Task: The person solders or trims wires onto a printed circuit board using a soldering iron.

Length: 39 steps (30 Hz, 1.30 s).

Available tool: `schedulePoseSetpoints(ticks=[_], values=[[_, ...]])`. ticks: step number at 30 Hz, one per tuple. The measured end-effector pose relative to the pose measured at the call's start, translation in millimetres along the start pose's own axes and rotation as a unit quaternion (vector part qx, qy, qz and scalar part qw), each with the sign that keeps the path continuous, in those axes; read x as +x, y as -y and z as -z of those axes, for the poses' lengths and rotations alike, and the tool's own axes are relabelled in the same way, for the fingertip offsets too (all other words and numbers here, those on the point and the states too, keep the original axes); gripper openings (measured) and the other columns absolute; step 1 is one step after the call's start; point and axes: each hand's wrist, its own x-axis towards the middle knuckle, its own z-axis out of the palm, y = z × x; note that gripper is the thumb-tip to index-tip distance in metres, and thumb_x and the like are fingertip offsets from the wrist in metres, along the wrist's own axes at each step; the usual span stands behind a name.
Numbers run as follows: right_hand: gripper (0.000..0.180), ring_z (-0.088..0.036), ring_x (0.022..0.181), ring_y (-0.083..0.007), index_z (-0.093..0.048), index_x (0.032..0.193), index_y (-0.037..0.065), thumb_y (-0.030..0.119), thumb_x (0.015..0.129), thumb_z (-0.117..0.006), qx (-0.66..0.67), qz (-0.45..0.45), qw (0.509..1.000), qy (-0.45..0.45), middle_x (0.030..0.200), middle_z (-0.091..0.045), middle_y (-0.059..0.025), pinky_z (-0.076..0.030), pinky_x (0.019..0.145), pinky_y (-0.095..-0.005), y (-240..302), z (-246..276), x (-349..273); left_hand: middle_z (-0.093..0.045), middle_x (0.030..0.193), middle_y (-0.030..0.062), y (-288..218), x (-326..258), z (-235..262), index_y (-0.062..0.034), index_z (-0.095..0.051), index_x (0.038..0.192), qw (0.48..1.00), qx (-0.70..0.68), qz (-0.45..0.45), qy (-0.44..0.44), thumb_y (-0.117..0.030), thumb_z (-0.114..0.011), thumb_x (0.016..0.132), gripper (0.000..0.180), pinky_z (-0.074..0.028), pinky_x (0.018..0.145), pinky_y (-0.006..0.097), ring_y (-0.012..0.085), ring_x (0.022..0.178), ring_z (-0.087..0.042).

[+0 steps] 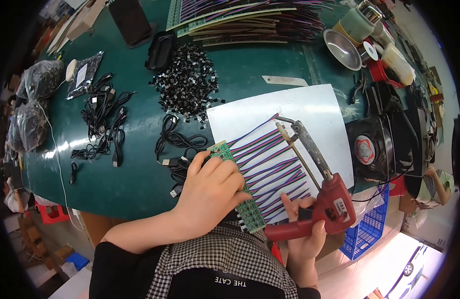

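My left hand [210, 187] grips a long strip of green circuit boards [251, 214], fingers over its face and thumb low on it. Rows of purple, red and dark wires [262, 172] run from the strip out to the right, across a white sheet [322, 112]. My right hand [304, 239] is closed around the handle of a red soldering gun [334, 199]. Its tip points up and away, touching or just beside the end of the farthest wire group; I cannot tell which. Part of the strip is hidden beneath my left hand.
A heap of small black parts [185, 82] and coiled black USB cables [103, 107] lie on the green table [140, 194]. More wired boards [245, 27] are stacked at the back. A metal bowl [342, 49], blade [285, 80] and black fan [372, 149] stand or lie toward the right.
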Motion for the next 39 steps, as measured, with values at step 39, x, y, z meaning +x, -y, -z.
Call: schedulePoseSetpoints(ticks=[39], values=[[0.058, -0.052, 0.091, -0.0225, -0.034, 0.124, 0.002, 0.043, 0.087, -0.055, -0.015, -0.017, 0.999, 0.050, 0.104, -0.049, -0.0081, -0.034, 0.099, -0.0564, -1.9, 12.6, -3.3, -0.052, 0.090, 0.0037, 6.9, -1.0, 4.1, -0.0080, -0.055, 0.078, 0.999, -0.006, -0.014, -0.043, -0.005, -0.067, 0.064, 0.019, -0.035, 0.080, 0.036, 0.0228, 0.088, -0.049]])
